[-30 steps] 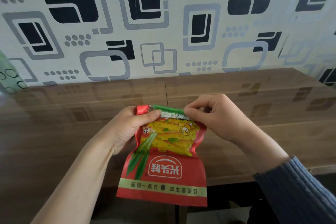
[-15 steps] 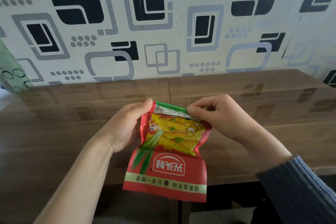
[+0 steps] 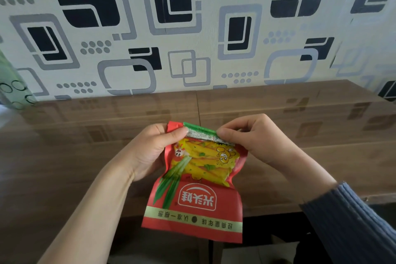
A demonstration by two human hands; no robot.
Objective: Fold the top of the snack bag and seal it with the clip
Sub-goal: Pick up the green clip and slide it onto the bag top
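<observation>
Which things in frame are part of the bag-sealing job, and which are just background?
In the job:
- snack bag, held over the table edge
- its folded top strip
- left hand and right hand, both pinching that fold

Background:
- wooden table
- patterned wall
- green object at far left, unclear what it is

No clip is visible.

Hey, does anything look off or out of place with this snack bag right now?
The snack bag is held upside down, its print inverted. Its folded strip runs slightly askew, and no clip is visible.
</observation>
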